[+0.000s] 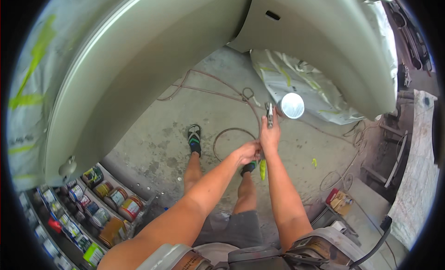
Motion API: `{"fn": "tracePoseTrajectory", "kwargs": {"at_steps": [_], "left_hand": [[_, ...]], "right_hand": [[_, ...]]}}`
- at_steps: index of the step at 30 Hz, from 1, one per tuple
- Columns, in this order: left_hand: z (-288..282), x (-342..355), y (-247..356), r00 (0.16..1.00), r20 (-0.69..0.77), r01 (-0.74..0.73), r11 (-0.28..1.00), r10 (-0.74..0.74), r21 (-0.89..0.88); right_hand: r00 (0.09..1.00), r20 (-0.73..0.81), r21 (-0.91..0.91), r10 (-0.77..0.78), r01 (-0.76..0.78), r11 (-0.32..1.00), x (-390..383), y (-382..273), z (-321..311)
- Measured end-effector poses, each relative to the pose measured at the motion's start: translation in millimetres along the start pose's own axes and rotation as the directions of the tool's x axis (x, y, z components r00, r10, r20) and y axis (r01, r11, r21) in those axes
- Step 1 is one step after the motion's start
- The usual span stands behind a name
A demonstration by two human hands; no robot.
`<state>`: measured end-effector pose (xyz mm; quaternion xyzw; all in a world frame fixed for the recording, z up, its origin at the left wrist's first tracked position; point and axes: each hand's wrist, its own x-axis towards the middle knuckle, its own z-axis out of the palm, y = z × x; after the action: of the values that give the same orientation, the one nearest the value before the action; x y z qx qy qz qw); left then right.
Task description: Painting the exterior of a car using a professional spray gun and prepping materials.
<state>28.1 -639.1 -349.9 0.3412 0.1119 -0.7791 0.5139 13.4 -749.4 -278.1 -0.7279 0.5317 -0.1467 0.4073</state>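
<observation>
Right fingers (pixel 276 120) grip 1 spray gun (pixel 270 114); left fingers (pixel 253 149) curl below.

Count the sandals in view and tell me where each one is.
2. One sandal is left of the coiled hose; the other sandal is just below the left hand, partly hidden.

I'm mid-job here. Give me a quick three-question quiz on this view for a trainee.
1. Which hand holds the spray gun: A) left, or B) right?
2. True or false: the cans stand at the picture's upper right.
3. Fill in the shape: seen from above, the cup beside the spray gun looks ____.

Key:
1. B, the right hand.
2. False: they stand at the lower left.
3. Round.
</observation>
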Motion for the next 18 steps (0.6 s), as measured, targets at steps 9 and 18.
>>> {"fn": "tracePoseTrajectory", "kwargs": {"at_steps": [9,18], "left_hand": [[-143.2,24.1,125.2,0.958,-0.278,0.139,0.968,-0.077,0.211],[-159.0,5.4,143.0,0.930,-0.366,0.017,0.989,0.037,0.144]], "right_hand": [[0.997,-0.072,-0.128,-0.031,0.022,0.992,59.3,-3.2,186.5],[1.000,0.020,0.153,-0.021,0.018,0.988,71.7,-16.9,207.8]]}}
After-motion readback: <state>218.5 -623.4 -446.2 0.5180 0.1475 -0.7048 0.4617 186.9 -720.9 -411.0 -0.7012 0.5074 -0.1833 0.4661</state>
